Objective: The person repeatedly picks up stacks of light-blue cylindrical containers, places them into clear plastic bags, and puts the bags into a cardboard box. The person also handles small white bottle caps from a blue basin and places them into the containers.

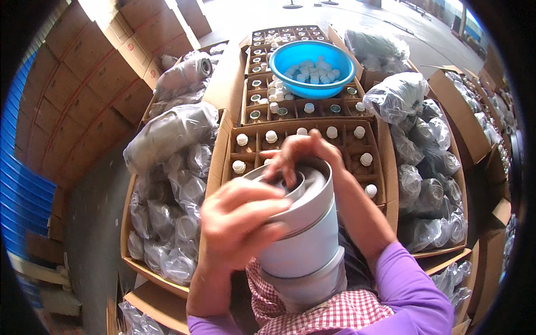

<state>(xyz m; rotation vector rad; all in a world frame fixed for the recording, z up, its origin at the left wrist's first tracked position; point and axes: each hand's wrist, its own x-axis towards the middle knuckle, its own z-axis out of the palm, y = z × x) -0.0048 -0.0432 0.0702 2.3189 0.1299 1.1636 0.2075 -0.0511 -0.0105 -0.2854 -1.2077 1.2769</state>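
The left hand (237, 220) hangs partly open, fingers apart and slightly bent, at the near left side of a pale grey, tall cylindrical vessel (298, 251); motion blur hides whether it touches. The right hand (304, 151) arches over the vessel's far rim, fingers bent down into the mouth by a smaller grey ring (301, 187); whether they pinch anything I cannot tell. The vessel stands tilted at the lap, against a red-and-white checked cloth apron (357, 304).

Beyond it, a divided brown cardboard box (391, 184) holds white-capped bottles (271, 137), its near part blocked by vessel and hands. Behind, a round blue plastic basin (335, 54) of small white caps (312, 72) sits over more bottles in another divided box (318, 114). Bundles in clear plastic (173, 128) fill open cartons on both sides. At left, stacked brown cartons (72, 84) bear red marks too small to read.
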